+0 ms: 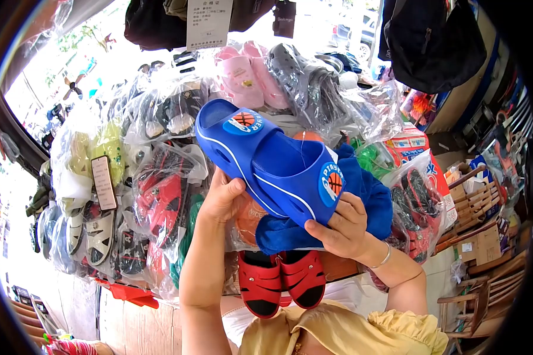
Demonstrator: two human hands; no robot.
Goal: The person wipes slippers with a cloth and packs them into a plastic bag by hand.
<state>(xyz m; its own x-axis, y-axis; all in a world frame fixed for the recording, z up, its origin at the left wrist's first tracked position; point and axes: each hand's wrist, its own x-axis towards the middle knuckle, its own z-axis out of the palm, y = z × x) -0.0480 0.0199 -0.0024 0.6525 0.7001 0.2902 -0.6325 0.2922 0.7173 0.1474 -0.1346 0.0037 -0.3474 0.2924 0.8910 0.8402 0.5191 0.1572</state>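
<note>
Left hand [224, 196] and right hand [346, 228] hold the blue slippers [266, 188], fingers closed around their edges

Within the grip, "AYER" was legible on a round badge [243, 123] of the blue clogs [272, 163]. Just beneath, an orange item [250, 222] read "NICE"; well above, a white tag [209, 22] was headed "合格证", its smaller print unclear.

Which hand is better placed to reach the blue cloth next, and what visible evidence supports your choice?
Probably the right: the right hand holds the blue slippers close beside the blue cloth, while the left hand supports their other side, farther from it.
</note>
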